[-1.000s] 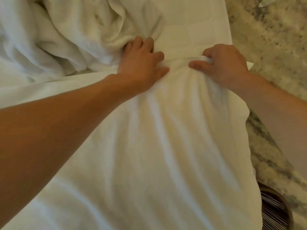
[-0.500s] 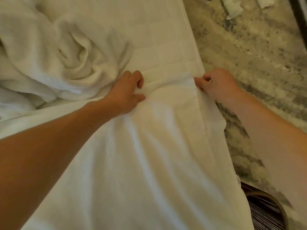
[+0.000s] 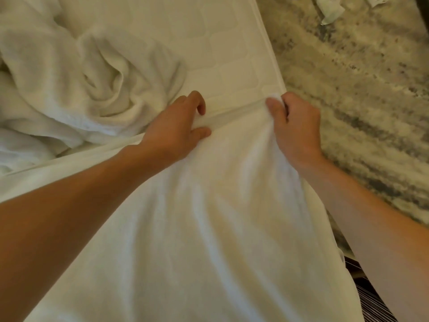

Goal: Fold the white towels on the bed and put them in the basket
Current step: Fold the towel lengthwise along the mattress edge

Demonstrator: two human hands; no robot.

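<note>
Basket (image 3: 371,307) — mostly hidden behind towel (image 3: 209,228) and right forearm (image 3: 371,228), cut by the edge.

The left forearm (image 3: 81,205) and right forearm (image 3: 371,217) are bare, like the left hand (image 3: 176,131) and right hand (image 3: 297,131).

Left hand (image 3: 176,133), right hand (image 3: 297,129) (both gripping)

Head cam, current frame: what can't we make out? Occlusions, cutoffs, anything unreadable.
All head view:
basket: mostly hidden by right forearm and spread towel, cut by bottom edge; contents unknown.
spread towel: near end cut off by bottom edge.
left hand, right hand: fingertips buried in the towel edge they grip.
crumpled pile: folds hide the towel count.
white scraps: cut by top edge, too small to identify.
</note>
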